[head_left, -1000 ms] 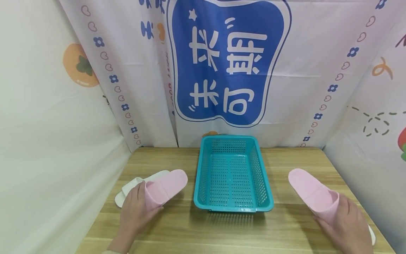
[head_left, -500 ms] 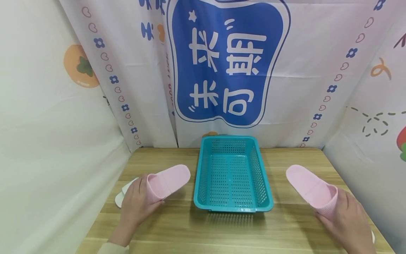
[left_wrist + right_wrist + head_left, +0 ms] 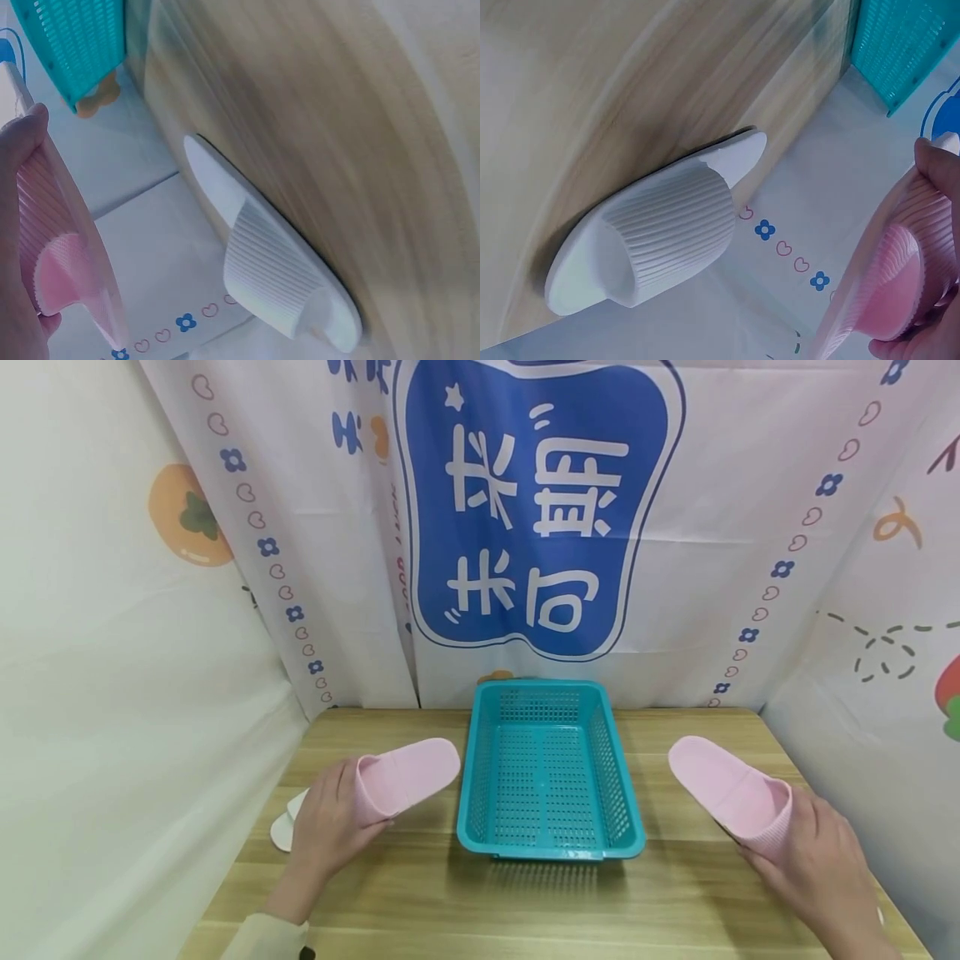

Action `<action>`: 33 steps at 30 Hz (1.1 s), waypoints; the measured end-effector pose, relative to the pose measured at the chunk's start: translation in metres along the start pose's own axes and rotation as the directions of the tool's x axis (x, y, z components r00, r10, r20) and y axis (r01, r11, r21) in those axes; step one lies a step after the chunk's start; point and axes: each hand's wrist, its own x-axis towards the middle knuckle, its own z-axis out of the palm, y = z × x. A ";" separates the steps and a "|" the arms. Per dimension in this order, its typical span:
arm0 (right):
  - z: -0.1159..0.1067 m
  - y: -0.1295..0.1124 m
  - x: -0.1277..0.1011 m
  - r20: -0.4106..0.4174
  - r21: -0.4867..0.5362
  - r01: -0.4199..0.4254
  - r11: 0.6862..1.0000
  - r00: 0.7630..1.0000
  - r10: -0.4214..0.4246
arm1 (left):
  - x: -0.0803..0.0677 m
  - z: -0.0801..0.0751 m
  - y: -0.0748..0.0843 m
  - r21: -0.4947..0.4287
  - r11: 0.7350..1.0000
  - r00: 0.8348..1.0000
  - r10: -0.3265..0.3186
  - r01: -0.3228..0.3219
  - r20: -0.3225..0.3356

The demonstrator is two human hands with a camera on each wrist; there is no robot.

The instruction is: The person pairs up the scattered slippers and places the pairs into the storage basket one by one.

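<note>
My left hand (image 3: 327,814) grips a pink slipper (image 3: 420,770) by its ribbed strap side and holds it above the table, left of the teal basket (image 3: 465,827). My right hand (image 3: 817,856) grips another pink slipper (image 3: 708,768) the same way, right of the basket. Beneath the left hand a white slipper (image 3: 274,262) lies on the table, mostly covered by that hand in the head view. A second white slipper (image 3: 667,225) rests on the table below my right hand; only a sliver of it shows in the head view.
The basket stands at the middle back of the wooden table (image 3: 540,918), its inside visible and bare. A printed cloth (image 3: 360,568) hangs behind the table, and white cloth walls (image 3: 135,735) close in both sides.
Both hands have raised their pink slippers and brought them slightly inward, toward the basket. More of the left sleeve shows. The basket has stayed in place.
</note>
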 end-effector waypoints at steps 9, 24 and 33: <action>-0.001 0.000 0.007 0.050 0.005 0.002 1.000 0.999 -0.002 | 0.011 0.001 0.002 -0.010 1.000 0.999 0.030 -0.030 0.014; 0.006 0.000 0.017 -0.054 0.033 0.073 0.997 0.996 -0.071 | 0.025 0.000 0.008 -0.018 0.998 0.996 0.068 -0.068 0.049; 0.006 -0.002 0.023 -0.048 0.049 0.085 0.995 0.995 -0.082 | 0.032 0.002 0.011 -0.015 0.996 0.993 0.088 -0.087 0.075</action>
